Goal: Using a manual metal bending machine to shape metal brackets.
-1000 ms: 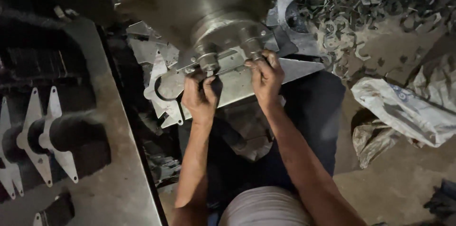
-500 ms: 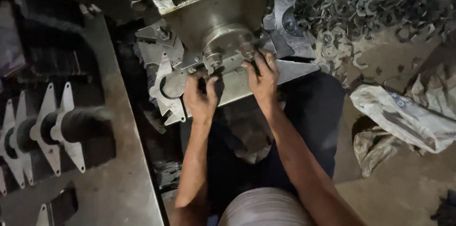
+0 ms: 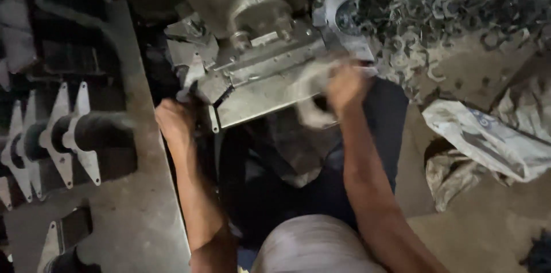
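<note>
Change: both hands have left the round die; they were together on it, now they are apart
Left hand: low at the left end of the plate, fingers curled around the edge, though I cannot tell what they hold
Right hand: blurred, clenched on a pale stamped piece just in front of the plate
Press: die head above the plate, nothing seen under it
Progress: one piece seems already out of the die; no new blank visible there
Around: scrap heap to the right, white sack, finished pieces on a bar at left
</note>
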